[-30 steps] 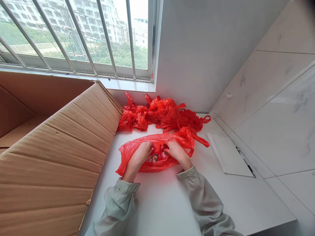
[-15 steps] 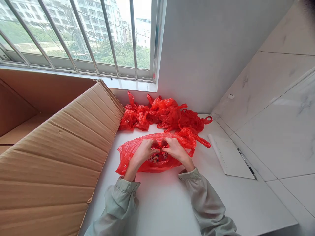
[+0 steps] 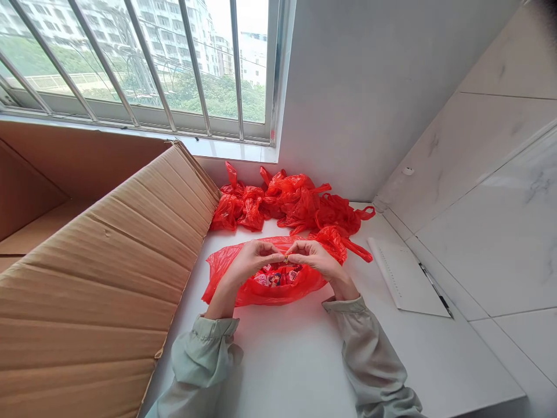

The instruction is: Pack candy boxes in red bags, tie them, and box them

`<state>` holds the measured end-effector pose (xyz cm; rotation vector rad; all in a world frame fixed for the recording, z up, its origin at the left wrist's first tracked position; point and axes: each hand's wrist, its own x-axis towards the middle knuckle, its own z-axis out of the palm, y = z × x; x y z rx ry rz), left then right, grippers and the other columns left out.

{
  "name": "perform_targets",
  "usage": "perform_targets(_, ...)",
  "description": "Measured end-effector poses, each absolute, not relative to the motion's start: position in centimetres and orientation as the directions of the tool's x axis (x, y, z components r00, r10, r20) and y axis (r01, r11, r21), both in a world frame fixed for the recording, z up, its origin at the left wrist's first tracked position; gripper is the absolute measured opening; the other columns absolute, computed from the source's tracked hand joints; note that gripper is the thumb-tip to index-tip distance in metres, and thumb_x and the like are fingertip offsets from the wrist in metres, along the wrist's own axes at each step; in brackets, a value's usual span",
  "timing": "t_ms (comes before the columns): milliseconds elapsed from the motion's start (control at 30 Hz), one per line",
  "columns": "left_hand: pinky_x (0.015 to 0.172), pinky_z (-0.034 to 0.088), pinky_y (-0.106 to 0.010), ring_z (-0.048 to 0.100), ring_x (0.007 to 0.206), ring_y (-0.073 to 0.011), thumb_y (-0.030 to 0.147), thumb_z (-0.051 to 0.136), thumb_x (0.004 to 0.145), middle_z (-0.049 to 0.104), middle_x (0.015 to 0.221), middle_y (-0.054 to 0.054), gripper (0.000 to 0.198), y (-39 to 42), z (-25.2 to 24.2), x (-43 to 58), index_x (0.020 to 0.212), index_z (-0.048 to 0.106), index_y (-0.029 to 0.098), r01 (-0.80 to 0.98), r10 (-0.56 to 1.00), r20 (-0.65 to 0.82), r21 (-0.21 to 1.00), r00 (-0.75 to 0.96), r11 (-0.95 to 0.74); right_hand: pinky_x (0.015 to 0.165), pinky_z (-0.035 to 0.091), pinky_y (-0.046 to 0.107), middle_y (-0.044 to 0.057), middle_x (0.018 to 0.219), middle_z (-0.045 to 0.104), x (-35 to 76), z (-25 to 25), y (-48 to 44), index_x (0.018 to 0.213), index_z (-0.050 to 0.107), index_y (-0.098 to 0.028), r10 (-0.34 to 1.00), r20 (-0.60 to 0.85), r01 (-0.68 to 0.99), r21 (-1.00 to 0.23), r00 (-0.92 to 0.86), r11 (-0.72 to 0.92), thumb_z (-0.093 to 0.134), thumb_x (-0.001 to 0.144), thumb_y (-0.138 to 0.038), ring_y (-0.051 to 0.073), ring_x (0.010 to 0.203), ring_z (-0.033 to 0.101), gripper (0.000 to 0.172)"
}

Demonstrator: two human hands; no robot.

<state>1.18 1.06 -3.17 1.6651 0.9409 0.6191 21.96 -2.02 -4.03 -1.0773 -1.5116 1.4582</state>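
Note:
An opened red plastic bag [image 3: 278, 297] lies on the white table, with several small red and pink printed packets [image 3: 275, 280] inside. Above its opening, my left hand [image 3: 256, 258] and my right hand [image 3: 314, 259] meet at the fingertips. Both are pinched on a tiny golden item [image 3: 286, 258] between them, too small to name. Behind the bag, several knotted red bags [image 3: 296, 200] are heaped against the wall.
A large open cardboard box [image 3: 113, 261] takes up the left side. On the right of the table lie a white notebook [image 3: 409, 278] and a black pen [image 3: 436, 290]. A barred window [image 3: 174, 69] is at the back left.
Both hands have risen out of the bag's opening and now pinch the tiny item above it. More of the printed packets shows below them.

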Motion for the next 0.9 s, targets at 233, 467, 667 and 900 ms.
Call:
perform_targets(233,0.06,0.048,-0.023,0.062,0.066,-0.014,0.04,0.072,0.074,0.071,0.077,-0.004,0.03,1.0,-3.4,1.4,0.088,0.071,0.013,0.24,0.837,-0.097,0.97,0.539,-0.042,0.073,0.047,0.027,0.001,0.08,0.067,21.5,-3.4,-2.2,0.082,0.066,-0.016,0.966,0.001,0.136,-0.99,-0.26,0.038,0.068,0.079,-0.038,0.014,0.076,0.061,0.022)
perform_targets(467,0.054,0.048,-0.023,0.065,0.064,-0.0159,0.026,0.068,0.072,0.071,0.074,-0.003,0.018,0.5,-3.2,2.4,0.085,0.068,0.014,0.327,0.892,-0.033,0.936,0.451,-0.131,0.072,0.049,0.025,0.003,0.088,0.069,21.2,-3.3,-2.4,0.089,0.063,-0.017,0.97,-0.011,0.176,-0.984,-0.243,0.033,0.062,0.085,-0.042,0.014,0.082,0.065,0.025)
perform_targets(667,0.058,0.049,-0.023,0.067,0.069,-0.0163,0.016,0.061,0.071,0.075,0.081,-0.005,0.018,0.4,-3.0,2.6,0.087,0.069,0.014,0.319,0.863,0.007,0.928,0.505,-0.194,0.065,0.05,0.025,0.003,0.086,0.068,21.4,-4.0,-2.2,0.087,0.059,-0.017,0.965,-0.109,0.18,-0.981,-0.238,-0.067,0.063,0.084,-0.047,0.014,0.075,0.065,0.03)
perform_targets(900,0.081,0.051,-0.031,0.067,0.096,-0.0219,0.006,0.051,0.073,0.075,0.1,-0.007,0.027,0.8,-3.4,2.0,0.089,0.07,0.017,0.546,0.894,0.105,0.759,0.435,-0.355,0.067,0.045,0.026,-0.001,0.08,0.062,21.1,-5.2,-1.6,0.077,0.057,-0.017,0.991,-0.007,0.475,-0.878,-0.135,0.059,0.067,0.075,-0.027,0.015,0.074,0.058,0.014)
